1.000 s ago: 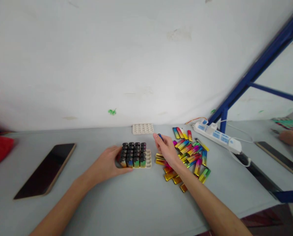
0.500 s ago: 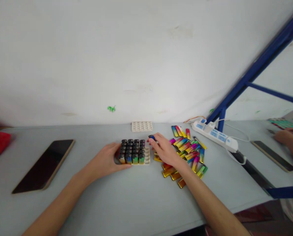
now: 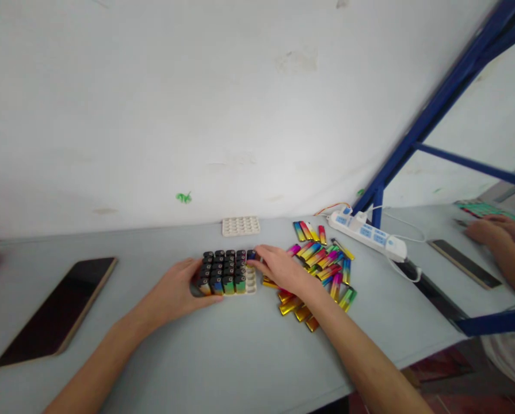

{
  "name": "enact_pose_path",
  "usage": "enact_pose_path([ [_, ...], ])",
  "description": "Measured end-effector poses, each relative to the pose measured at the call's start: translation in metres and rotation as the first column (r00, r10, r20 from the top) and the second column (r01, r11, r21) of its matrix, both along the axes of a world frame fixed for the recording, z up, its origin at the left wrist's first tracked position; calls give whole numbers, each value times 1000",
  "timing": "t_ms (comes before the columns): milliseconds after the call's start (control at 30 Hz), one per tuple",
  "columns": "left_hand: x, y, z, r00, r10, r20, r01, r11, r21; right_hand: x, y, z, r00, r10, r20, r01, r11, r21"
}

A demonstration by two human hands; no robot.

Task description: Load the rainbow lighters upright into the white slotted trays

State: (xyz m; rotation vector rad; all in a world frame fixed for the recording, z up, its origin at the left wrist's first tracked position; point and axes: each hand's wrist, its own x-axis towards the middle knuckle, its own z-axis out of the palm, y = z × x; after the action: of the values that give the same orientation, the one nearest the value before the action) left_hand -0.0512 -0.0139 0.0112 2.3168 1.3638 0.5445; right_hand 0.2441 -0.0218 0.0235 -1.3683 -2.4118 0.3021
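A pale tray (image 3: 251, 287) with round pockets holds several rows of upright lighters (image 3: 222, 270), black ends up and shiny rainbow-coloured sides below. My left hand (image 3: 182, 287) wraps round the left side of this block, thumb along the front edge and fingers behind. At the far right corner, my right hand (image 3: 274, 264) pinches one lighter (image 3: 251, 254), which stands upright in or just over the last column. Nearer pockets of that column show bare. My fingers partly hide this lighter's lower part. Right of the tray lies a loose pile of metallic multicoloured lighters (image 3: 321, 264).
A second pale tray (image 3: 240, 226) lies by the wall. A dark tablet-like slab (image 3: 63, 310) is at left. At right are a white power strip (image 3: 367, 234), cables, a blue metal frame (image 3: 395, 167), another dark slab (image 3: 464, 264) and another person's hands (image 3: 494, 230).
My right hand has moved left with the lighter, from beside the tray to its far right corner. My left hand keeps its grip. The whole view has shifted slightly.
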Motion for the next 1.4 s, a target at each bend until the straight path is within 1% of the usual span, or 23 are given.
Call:
enact_pose_path([
  [67, -1, 1, -1, 1000, -7, -8, 7, 1000, -13, 0, 0, 1, 997, 13, 76, -13, 1000, 3],
  [133, -1, 2, -2, 1000, -8, -8, 8, 1000, -11, 5, 0, 1, 995, 27, 95, -27, 1000, 1],
  [200, -2, 3, -4, 1000, 7, -1, -7, 1000, 10, 16, 0, 1, 998, 45, 43, -45, 999, -3],
  [267, -3, 4, -6, 1000, 22, -2, -22, 999, 26, 30, 2, 2, 999, 33, -19, -33, 999, 10],
  [300, -3, 5, -7, 1000, 23, -3, -23, 999, 32, 38, 3, 2, 999, -1, -38, 2, 1000, 26],
  [367, -4, 6, -9, 1000, 20, 0, -20, 999, 49, 55, 8, 2, 989, -134, -57, 139, 987, 82],
  [433, -5, 8, -12, 1000, 20, 8, -21, 997, 74, 70, 14, 1, 947, -314, -70, 321, 936, 144],
  [500, -6, 9, -14, 1000, 20, 7, -21, 996, 89, 83, 19, -3, 886, -461, -45, 462, 870, 172],
  [533, -6, 10, -14, 1000, 22, 3, -22, 996, 91, 87, 21, -6, 860, -511, -10, 505, 847, 165],
  [600, -6, 10, -14, 1000, 27, -7, -26, 996, 80, 93, 23, -10, 819, -568, 78, 559, 821, 118],
  [667, -6, 10, -13, 999, 36, -12, -35, 998, 60, 95, 24, -12, 805, -576, 141, 574, 817, 55],
  [767, -6, 9, -12, 999, 45, 2, -45, 998, 53, 93, 24, -9, 827, -539, 159, 546, 838, 3],
  [867, -4, 7, -11, 999, 30, 18, -31, 998, 53, 87, 22, -4, 832, -534, 155, 539, 842, 5],
  [1000, -2, 6, -9, 1000, 25, 13, -26, 998, 50, 75, 20, -2, 834, -524, 173, 531, 848, 11],
  [1200, -1, 4, -5, 1000, 26, 14, -27, 999, 30, 54, 21, -2, 810, -547, 211, 553, 833, 34],
  [1400, 0, 1, -3, 999, 31, 25, -31, 999, 13, 45, 13, -6, 834, -519, 185, 524, 851, 24],
])
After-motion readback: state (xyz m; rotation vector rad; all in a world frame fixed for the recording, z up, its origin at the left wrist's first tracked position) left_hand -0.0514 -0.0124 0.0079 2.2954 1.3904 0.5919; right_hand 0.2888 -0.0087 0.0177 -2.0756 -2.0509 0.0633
